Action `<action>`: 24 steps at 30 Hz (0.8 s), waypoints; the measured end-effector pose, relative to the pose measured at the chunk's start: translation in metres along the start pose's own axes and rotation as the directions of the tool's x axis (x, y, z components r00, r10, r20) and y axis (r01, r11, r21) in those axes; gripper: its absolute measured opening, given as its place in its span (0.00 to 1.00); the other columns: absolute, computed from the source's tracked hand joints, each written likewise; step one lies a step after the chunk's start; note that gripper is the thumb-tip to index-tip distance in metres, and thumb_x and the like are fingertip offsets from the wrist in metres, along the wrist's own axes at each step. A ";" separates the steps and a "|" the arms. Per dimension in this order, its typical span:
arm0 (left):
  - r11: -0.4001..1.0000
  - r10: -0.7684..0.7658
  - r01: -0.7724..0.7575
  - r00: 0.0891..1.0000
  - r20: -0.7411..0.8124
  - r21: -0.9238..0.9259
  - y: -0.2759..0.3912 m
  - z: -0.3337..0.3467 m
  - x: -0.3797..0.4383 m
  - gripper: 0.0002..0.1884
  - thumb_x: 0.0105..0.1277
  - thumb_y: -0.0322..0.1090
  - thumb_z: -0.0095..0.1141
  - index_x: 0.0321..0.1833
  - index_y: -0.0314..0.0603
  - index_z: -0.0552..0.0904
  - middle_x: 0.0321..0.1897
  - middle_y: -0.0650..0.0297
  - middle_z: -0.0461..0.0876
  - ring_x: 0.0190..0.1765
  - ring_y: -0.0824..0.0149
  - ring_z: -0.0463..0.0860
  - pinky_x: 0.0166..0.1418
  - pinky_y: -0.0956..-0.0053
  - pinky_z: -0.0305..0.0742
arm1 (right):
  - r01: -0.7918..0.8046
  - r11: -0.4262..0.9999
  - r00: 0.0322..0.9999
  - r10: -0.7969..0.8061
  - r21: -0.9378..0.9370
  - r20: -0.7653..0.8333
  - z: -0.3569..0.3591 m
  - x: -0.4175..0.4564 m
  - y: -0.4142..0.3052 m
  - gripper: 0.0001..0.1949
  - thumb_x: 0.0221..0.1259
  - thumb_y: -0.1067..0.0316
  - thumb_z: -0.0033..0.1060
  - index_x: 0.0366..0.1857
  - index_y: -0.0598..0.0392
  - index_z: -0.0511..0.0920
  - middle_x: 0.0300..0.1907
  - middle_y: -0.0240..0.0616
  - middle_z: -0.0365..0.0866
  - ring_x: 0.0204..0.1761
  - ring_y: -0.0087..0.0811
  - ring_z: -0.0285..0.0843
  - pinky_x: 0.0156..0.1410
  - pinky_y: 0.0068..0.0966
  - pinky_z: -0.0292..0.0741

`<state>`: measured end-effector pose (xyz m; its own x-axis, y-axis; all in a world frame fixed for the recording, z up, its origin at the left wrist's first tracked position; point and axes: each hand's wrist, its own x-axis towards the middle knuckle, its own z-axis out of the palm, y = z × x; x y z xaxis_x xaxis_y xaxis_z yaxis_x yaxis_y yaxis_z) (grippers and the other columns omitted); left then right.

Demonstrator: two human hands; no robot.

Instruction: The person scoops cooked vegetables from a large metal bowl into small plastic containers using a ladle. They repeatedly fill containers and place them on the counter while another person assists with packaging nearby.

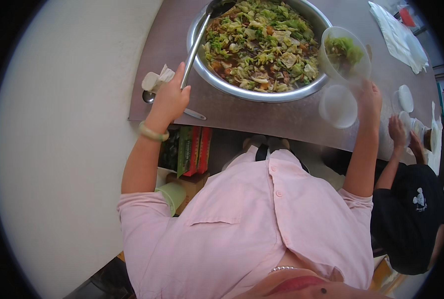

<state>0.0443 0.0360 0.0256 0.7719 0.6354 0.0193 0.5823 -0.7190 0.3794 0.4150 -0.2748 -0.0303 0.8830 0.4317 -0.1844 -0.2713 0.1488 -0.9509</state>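
Note:
My left hand [169, 98] is closed around the metal handle of a ladle [196, 48], whose dark bowl lies over the near-left rim of a large steel basin [259, 96]. Chopped cabbage in brown broth with orange pieces [259, 48] fills the basin. At its right rim, my right hand [369, 99] grips a translucent round plastic tub [347, 73], tilted, with some cabbage inside. Below that tub, another translucent round tub or lid [337, 106] is on the table; blur hides which. Behind my left wrist lie a white crumpled wrapper or tissue [156, 80] and a metal spoon [195, 113].
A co-worker in black [412, 216] stands at the right, hands [397, 130] on clear tubs. White plastic bags [399, 37] lie at the back right of the brown table [244, 116]. Below the table are red and green boxes [195, 149] and a green bin [173, 196].

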 end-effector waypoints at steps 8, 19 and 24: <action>1.000 -0.018 0.019 0.999 0.043 -0.012 -0.010 0.046 0.036 0.34 0.64 0.33 0.50 0.74 0.38 0.58 0.32 0.38 0.82 0.37 0.40 0.82 0.43 0.53 0.75 | -0.011 0.997 1.000 0.009 0.082 0.023 -0.001 -0.042 0.010 0.07 0.71 0.67 0.50 0.37 0.59 0.73 0.34 0.36 0.81 0.33 0.25 0.83 0.46 0.23 0.85; 0.941 -0.235 0.297 0.921 0.312 -0.166 0.050 -0.026 -0.009 0.32 0.65 0.31 0.50 0.73 0.34 0.60 0.31 0.40 0.81 0.37 0.44 0.83 0.42 0.58 0.76 | -0.034 0.994 0.997 0.041 0.104 -0.064 -0.012 -0.058 0.023 0.08 0.70 0.67 0.52 0.37 0.60 0.77 0.34 0.34 0.80 0.34 0.25 0.78 0.50 0.29 0.79; 0.979 -0.122 0.155 0.967 0.225 -0.132 0.034 0.011 0.011 0.32 0.65 0.30 0.51 0.72 0.33 0.61 0.33 0.41 0.81 0.38 0.44 0.82 0.46 0.59 0.75 | -0.042 0.994 0.996 0.050 0.105 -0.076 0.005 -0.064 0.013 0.07 0.70 0.66 0.53 0.35 0.58 0.76 0.31 0.30 0.77 0.31 0.22 0.75 0.48 0.26 0.77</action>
<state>0.0756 0.0153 0.0282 0.7323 0.6389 -0.2356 0.6557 -0.5684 0.4970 0.3528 -0.2963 -0.0298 0.8948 0.3701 -0.2498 -0.3465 0.2229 -0.9112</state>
